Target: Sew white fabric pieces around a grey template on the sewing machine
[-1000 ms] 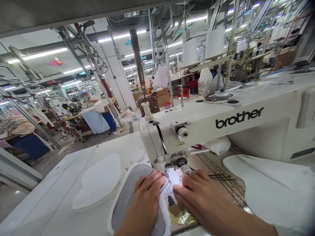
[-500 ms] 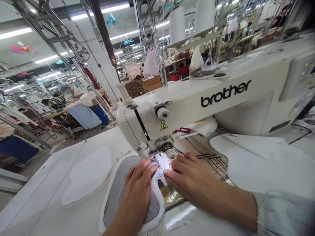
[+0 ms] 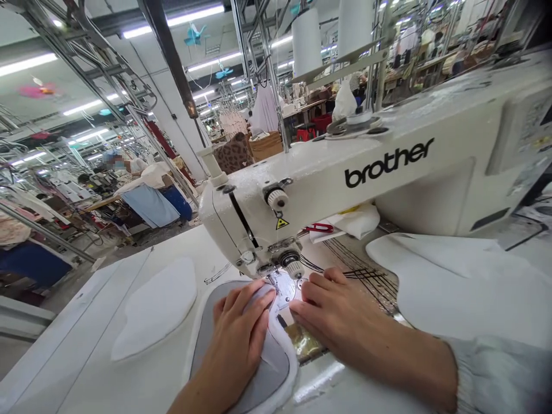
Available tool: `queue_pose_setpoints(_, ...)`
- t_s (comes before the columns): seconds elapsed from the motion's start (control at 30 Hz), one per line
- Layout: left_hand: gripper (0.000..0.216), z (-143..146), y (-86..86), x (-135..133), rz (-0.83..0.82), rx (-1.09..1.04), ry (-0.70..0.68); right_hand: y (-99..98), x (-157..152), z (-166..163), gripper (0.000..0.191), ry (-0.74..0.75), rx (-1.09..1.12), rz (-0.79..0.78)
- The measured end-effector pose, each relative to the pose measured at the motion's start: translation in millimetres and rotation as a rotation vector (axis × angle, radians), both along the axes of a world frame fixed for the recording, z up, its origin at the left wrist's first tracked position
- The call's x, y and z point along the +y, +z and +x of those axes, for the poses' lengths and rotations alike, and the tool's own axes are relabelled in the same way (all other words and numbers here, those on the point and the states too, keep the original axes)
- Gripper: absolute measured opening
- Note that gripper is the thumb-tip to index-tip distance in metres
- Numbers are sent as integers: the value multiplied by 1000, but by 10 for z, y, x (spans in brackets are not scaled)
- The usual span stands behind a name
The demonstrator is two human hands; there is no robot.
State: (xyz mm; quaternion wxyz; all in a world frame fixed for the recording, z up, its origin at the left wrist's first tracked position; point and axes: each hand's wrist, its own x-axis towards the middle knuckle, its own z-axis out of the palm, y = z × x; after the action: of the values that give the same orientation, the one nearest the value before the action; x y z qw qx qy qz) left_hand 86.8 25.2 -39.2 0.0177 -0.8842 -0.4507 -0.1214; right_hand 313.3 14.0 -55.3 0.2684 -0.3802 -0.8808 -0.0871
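Note:
My left hand (image 3: 241,322) lies open and flat on a grey fabric piece (image 3: 269,374) with a thick white edge. Its fingertips touch the fabric just left of the presser foot (image 3: 272,280). To the right of the lit needle plate (image 3: 284,293), my right hand (image 3: 330,305) rests with its fingers curled under. A small gap shows between that hand and the fabric's white edge; whether it pinches anything is hidden. Over both hands stands the head of a white Brother sewing machine (image 3: 241,218). The fabric partly hides the foot's contact with it.
A loose white padded piece (image 3: 157,307) lies on the table at left. More white fabric (image 3: 457,282) is spread at right. Red-handled snips (image 3: 321,228) sit beneath the machine arm on white cloth. Thread cones (image 3: 307,43) stand behind; a person works in the far left background.
The near end of the grey fabric has swung to the right. My left hand has shifted slightly left on it, while my right hand stays beside the needle plate.

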Motion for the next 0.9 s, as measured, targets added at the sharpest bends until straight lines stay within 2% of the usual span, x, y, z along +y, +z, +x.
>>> queue_pose_setpoints(0.1,39,27,-106,-47,60,-32,86,-17,8,-5,16,-4,9,-2)
queue_pose_setpoints(0.2,39,34,-183,-68,97,-9,102,-35,15,-6,17,-11,15,-1)
queue_pose_setpoints(0.3,39,40,-210,-71,123,19,93,-28,10,-5,17,-19,9,14)
queue_pose_setpoints(0.43,40,78,-232,-88,168,2,180,-12,-1,-9,19,-24,12,51)
queue_pose_setpoints(0.67,40,89,-268,-87,141,-25,189,-38,4,-11,18,-16,29,52)
queue_pose_setpoints(0.73,41,80,-219,-68,121,-27,169,-44,0,-4,18,-8,30,40)
queue_pose_setpoints(0.9,37,13,-78,11,67,-24,-1,-37,-21,4,16,2,28,9)
